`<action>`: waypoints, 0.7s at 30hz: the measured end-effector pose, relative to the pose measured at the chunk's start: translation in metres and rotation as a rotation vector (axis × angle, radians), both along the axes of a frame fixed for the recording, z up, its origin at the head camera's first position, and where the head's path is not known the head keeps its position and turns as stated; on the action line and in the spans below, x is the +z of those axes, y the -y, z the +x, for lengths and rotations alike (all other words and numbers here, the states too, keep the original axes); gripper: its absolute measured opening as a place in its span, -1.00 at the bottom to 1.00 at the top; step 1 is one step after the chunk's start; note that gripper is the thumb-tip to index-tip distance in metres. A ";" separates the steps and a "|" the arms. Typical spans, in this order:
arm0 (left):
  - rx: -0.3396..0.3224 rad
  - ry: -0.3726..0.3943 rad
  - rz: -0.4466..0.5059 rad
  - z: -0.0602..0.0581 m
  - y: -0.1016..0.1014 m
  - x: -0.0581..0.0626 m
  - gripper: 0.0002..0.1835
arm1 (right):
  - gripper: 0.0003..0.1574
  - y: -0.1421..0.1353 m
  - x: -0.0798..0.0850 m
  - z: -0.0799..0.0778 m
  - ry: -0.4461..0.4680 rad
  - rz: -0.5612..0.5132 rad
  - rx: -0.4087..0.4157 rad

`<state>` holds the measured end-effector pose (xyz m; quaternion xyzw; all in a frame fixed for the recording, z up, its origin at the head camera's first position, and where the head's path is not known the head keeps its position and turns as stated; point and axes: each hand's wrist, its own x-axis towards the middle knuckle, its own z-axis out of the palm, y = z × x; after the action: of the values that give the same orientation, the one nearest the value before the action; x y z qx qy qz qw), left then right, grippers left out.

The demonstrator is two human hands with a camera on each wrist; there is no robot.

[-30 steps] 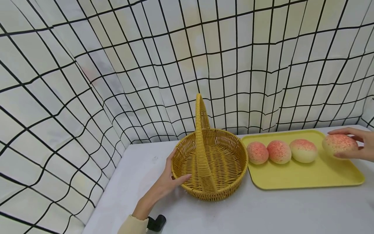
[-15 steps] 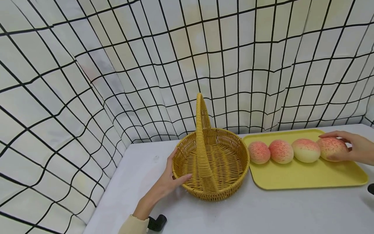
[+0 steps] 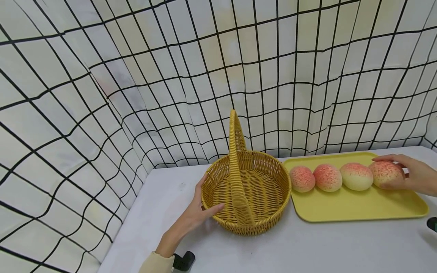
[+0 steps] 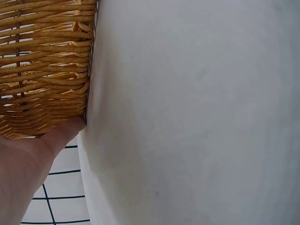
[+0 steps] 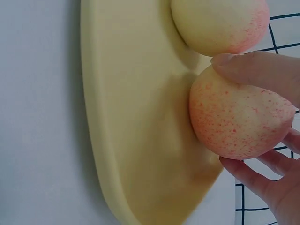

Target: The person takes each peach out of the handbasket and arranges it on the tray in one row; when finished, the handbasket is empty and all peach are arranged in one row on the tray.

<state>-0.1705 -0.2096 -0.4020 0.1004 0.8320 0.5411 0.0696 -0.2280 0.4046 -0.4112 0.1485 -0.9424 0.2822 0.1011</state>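
Note:
A round wicker basket point(image 3: 261, 189) with a tall arched handle stands on the table, nothing in it. My left hand point(image 3: 196, 208) grips its left side in the head view, thumb over the rim and the other fingers along the outer wall. The left wrist view has the basket's woven side point(image 4: 44, 65) with a fingertip at its lower edge. At the right end of a row, my right hand point(image 3: 411, 176) holds a speckled peach point(image 5: 239, 117) between thumb and fingers. This peach appears to sit on the yellow tray point(image 3: 351, 208), close beside its neighbour.
Three more peaches, a left one point(image 3: 302, 179), a middle one point(image 3: 327, 177) and a pale-bottomed one point(image 3: 356, 176), line the tray. The tray's left edge is close to the basket. A white cloth wall with black grid lines point(image 3: 259, 76) rises behind the table point(image 3: 273, 250).
My right hand has moved left with the peach, bringing it from the tray's right end to beside the other peaches. Lately it stays almost still. My left hand and the basket have kept their place.

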 end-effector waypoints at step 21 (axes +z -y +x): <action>0.011 -0.001 -0.023 0.001 -0.001 0.000 0.19 | 0.17 -0.004 0.002 0.000 0.057 -0.031 -0.021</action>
<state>-0.1693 -0.2090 -0.4020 0.0953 0.8386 0.5320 0.0674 -0.2281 0.4088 -0.4089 0.1291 -0.9418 0.3000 0.0794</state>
